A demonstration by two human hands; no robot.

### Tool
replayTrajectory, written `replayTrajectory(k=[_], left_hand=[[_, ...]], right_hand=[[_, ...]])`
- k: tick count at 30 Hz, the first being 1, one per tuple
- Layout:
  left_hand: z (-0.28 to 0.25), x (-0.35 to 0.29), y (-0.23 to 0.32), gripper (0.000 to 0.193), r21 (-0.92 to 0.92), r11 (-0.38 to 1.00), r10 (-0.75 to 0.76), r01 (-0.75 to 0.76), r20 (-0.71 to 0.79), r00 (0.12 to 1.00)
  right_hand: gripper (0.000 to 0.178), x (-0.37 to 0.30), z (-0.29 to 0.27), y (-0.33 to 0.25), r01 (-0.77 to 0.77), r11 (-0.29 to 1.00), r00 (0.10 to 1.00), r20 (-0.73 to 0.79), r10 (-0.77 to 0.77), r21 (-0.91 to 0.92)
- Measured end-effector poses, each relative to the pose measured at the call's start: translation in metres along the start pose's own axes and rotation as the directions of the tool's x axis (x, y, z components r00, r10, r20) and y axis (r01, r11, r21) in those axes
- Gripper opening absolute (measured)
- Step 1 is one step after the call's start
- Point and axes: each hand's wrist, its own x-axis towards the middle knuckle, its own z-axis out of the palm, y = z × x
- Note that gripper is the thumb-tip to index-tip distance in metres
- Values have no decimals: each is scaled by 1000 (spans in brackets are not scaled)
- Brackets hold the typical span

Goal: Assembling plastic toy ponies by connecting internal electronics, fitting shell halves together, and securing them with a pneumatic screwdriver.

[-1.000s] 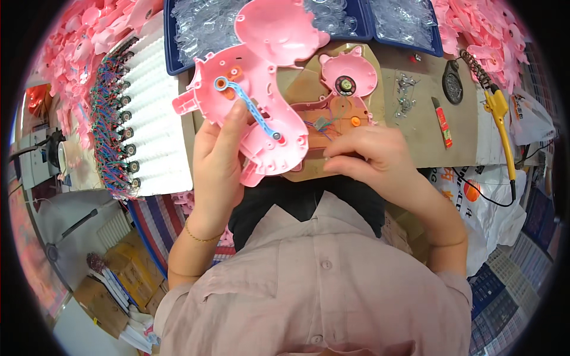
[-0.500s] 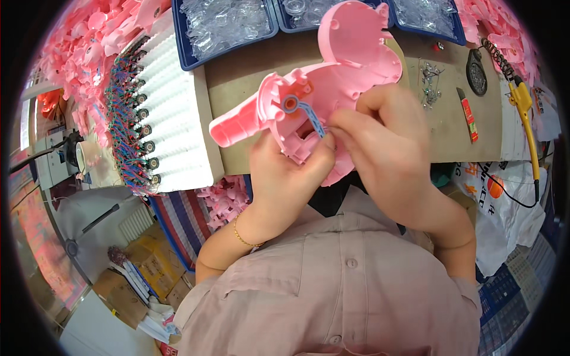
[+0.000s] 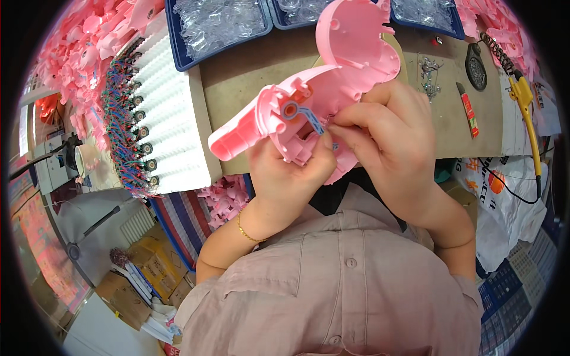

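Observation:
A pink plastic shell half [image 3: 356,50], shaped like a toy body with a hollow handle, is held over the table's near edge. My left hand [image 3: 291,175] is closed around its lower side, with the thumb laid over the inside. In the shell sits a blue lever [image 3: 310,118] with a round eye at one end, beside an orange part [image 3: 301,95]. The left thumb touches the lever's lower end. My right hand [image 3: 389,133] pinches at the shell's inside close to that thumb; whatever is between its fingertips is too small to make out.
Blue trays [image 3: 219,26] of clear plastic parts line the back. Left stands a white ribbed foam tray [image 3: 172,118] with wired round parts [image 3: 139,130]. To the right lie small metal pieces [image 3: 428,77], a red tube [image 3: 468,113], a black oval object [image 3: 475,68] and a yellow soldering iron [image 3: 525,113].
The right hand has turned slightly and its fingertips have shifted a little within the shell. The shell has moved slightly. My left hand keeps its grip.

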Motion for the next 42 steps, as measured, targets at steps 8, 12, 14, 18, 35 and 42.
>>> replayTrajectory(k=[8,12,14,18,35,42], left_hand=[[2,-1,-7,25,142,984,118,-112,-32,993],[2,-2,-6,25,196,971,145,-136,-30,989],[1,-1,-5,24,153,985,86,-80,-34,996],[-1,0,1,23,166,984,61,-65,29,998],[2,4,0,29,40,999,-19,18,26,999],[1,5,4,30,-27,998,-61,61,7,998]], right_hand=[[14,-3,7,0,33,994,999,-38,-37,-103],[8,-6,10,1,59,985,995,-74,-71,-159],[14,-4,7,-2,46,991,997,-54,-53,-128],[20,-1,2,-1,32,999,999,-9,-32,-43],[22,-5,10,0,40,994,996,-73,-48,-101],[21,-6,9,1,41,998,995,-85,-45,-50]])
